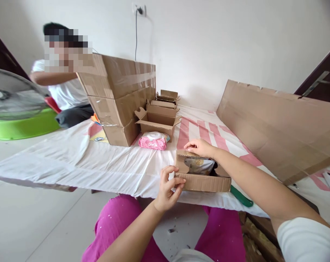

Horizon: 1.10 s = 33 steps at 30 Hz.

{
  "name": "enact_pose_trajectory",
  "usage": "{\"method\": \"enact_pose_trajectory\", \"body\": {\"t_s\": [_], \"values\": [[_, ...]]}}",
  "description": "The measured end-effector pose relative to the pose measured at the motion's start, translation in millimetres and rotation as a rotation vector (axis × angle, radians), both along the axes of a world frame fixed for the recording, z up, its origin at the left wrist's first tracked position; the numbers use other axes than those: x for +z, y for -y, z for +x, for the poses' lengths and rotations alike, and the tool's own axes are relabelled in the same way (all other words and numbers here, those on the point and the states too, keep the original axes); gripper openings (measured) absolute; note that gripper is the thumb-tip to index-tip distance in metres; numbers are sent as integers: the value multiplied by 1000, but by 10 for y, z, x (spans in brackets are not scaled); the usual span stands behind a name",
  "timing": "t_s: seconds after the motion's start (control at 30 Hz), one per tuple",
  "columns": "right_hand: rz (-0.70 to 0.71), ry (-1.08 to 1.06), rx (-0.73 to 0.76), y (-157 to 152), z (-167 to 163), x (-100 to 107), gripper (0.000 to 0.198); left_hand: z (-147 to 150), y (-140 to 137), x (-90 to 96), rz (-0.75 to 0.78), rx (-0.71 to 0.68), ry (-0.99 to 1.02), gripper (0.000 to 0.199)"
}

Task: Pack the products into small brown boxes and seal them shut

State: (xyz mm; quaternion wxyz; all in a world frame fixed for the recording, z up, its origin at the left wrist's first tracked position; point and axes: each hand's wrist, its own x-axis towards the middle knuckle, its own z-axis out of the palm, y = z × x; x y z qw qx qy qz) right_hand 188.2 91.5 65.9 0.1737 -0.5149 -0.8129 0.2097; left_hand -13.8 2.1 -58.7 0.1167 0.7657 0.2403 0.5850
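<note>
A small brown cardboard box [203, 183] sits at the front edge of the table, its lid partly raised. Through the gap shows a white printed package [201, 166], its kind unclear. My left hand [168, 187] grips the box's front left corner between thumb and fingers. Across the far side, my right hand [200, 147] is bent over the top edge of the lid, fingers curled on the cardboard. A green curved object [241, 196], perhaps a handle, pokes out beside the box's right end and is partly hidden.
A pink wipes pack [153, 141] lies before an open cardboard box [159, 122], with more open boxes behind. Stacked taped cartons [121, 98] stand at left. A large cardboard sheet [279, 127] leans at right. Beyond the cartons sits another person [69, 91] near a fan [15, 94].
</note>
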Motion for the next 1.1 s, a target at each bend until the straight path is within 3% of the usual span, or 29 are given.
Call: {"method": "enact_pose_trajectory", "body": {"t_s": [0.1,0.23,0.47,0.6,0.77,0.87,0.97,1.1], "values": [[69,-8,36,46,5,-7,26,9,0,-9,3,0,0,13],[7,-55,116,56,-1,-27,36,26,-3,-10,1,10,9,13],[113,-46,42,53,-4,-57,18,27,-2,15,3,5,10,12],[300,-23,90,171,-4,-123,18,13,0,-3,25,-3,-4,14],[548,-34,154,526,-22,-165,19,-62,5,18,36,-16,-20,48],[612,-12,170,718,-45,-151,19,-107,-9,96,27,-83,-148,47],[626,-9,148,800,-35,-141,20,-117,-37,161,54,-126,-218,47],[522,-63,142,800,49,-134,22,-98,-53,167,35,-37,-294,52]]}}
